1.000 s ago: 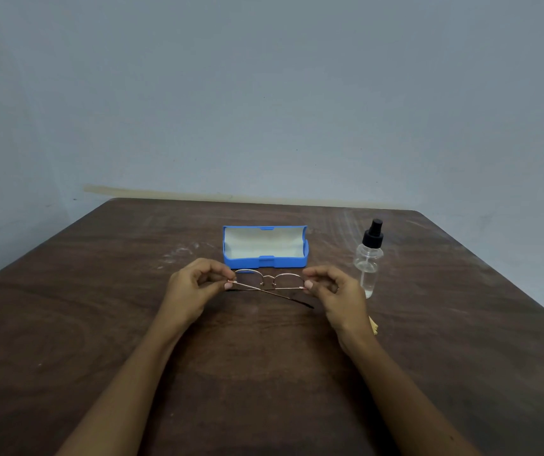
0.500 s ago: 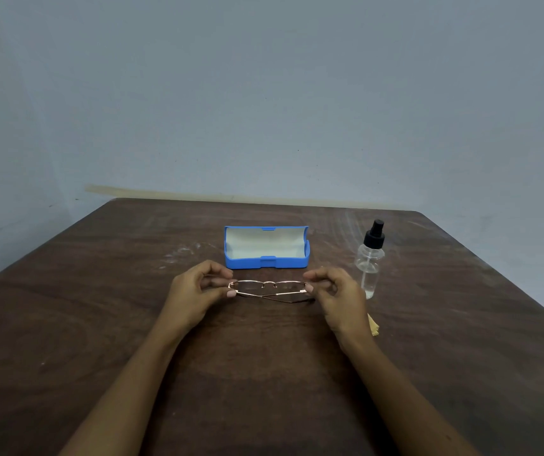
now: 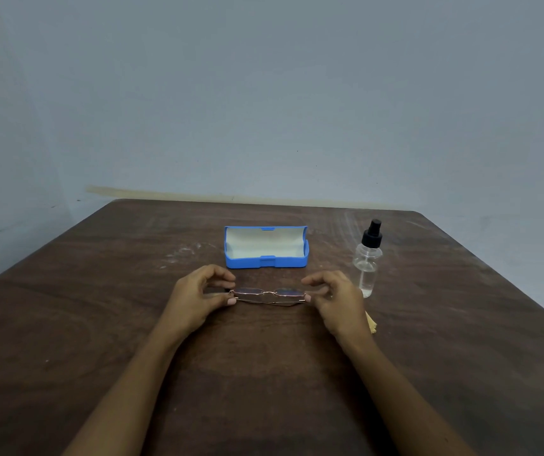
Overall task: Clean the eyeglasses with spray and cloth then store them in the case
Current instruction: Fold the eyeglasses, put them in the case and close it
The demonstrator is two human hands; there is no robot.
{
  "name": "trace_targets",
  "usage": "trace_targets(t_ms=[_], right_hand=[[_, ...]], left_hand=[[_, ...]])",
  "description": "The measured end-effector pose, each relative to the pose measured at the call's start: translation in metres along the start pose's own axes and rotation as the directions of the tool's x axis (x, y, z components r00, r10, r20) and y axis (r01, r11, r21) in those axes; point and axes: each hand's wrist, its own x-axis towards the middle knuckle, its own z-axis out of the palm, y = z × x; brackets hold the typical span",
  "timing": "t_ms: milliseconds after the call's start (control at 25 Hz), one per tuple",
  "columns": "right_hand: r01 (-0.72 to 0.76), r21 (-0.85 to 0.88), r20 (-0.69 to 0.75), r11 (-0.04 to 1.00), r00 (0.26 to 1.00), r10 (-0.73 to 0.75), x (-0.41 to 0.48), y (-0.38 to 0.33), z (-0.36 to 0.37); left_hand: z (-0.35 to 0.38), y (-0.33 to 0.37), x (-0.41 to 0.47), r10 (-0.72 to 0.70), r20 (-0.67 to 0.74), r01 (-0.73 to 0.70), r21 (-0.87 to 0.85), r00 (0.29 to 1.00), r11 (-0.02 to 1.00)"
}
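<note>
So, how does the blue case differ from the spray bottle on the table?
The blue case is opaque; the spray bottle is clear, with a black top. The case lies flat and low, while the bottle stands upright and taller. The case is open, showing a pale lining; the bottle has its top on. Both rest on the brown table.

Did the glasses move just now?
Yes. The eyeglasses sank a little in the view, widening their gap from the blue case.
</note>
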Motion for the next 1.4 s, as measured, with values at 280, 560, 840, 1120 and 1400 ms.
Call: trace_targets(t_ms=[280,560,840,1120,1400], right_hand=[[0.021,-0.052,0.019,0.998,1.000,-0.021,0.001,0.002,0.000],[0.033,-0.062,0.041,0.998,0.999,-0.030,0.001,-0.003,-0.003],[0.128,-0.086,-0.058,0.988,0.989,-0.134,-0.003,-0.006,-0.003],[0.210,0.014,-0.318,0.978,0.928,-0.194,-0.001,-0.007,-0.010],[0.006,0.172,-0.356,0.985,0.933,0.057,-0.003,0.005,-0.049]], left_hand=[[0.000,0.002,-0.003,0.001,0.031,-0.001,-0.003,1.000,1.000],[0.000,0.006,-0.003,-0.021,0.047,0.025,-0.084,0.999,0.996],[-0.001,0.007,-0.004,0.053,0.022,-0.054,0.040,0.998,0.998],[0.010,0.022,-0.012,0.251,-0.225,-0.211,0.186,0.942,0.960],[0.100,0.076,-0.024,0.273,-0.053,-0.266,0.119,0.960,0.957]])
